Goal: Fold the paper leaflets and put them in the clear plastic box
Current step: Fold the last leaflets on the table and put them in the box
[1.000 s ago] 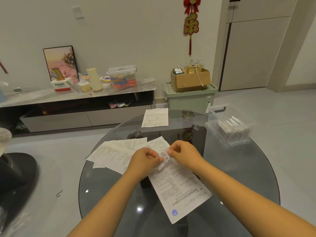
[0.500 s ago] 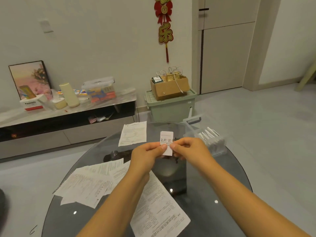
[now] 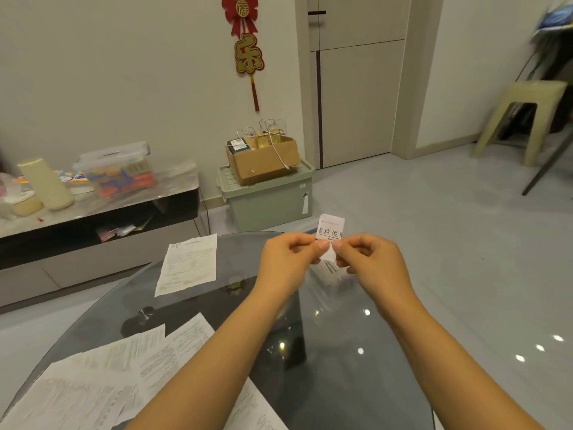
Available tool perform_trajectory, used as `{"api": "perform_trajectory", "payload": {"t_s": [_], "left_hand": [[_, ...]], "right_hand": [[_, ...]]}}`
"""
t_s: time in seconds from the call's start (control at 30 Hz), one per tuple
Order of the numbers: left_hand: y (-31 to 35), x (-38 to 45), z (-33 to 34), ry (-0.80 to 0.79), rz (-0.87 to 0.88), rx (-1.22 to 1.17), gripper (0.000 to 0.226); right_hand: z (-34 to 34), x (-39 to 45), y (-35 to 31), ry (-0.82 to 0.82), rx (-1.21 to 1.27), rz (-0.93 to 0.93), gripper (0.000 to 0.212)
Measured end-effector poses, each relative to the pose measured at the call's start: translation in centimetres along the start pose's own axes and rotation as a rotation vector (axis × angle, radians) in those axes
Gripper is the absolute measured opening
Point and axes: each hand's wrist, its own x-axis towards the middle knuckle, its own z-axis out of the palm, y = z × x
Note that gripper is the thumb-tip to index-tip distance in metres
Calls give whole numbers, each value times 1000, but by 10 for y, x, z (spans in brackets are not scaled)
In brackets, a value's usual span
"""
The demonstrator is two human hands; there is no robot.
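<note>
Leaflet is now a small folded packet, lifted off the table since a second ago; my left hand and right hand both pinch it. Folding looks done; the box is out of sight.

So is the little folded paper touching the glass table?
Apart. The head view shows the folded leaflet held up in the air, pinched by the left hand and right hand, with the glass table lower down beneath it.
</note>
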Motion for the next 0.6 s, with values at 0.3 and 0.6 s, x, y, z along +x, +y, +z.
{"api": "perform_trajectory", "payload": {"t_s": [0.3,0.6], "left_hand": [[-22,43,24,-356,560,914,48],[-30,68,33,-533,693,1028,79]], "right_hand": [[-16,26,20,304,-387,-198,7],[-14,42,33,251,-653,-239,11]]}}
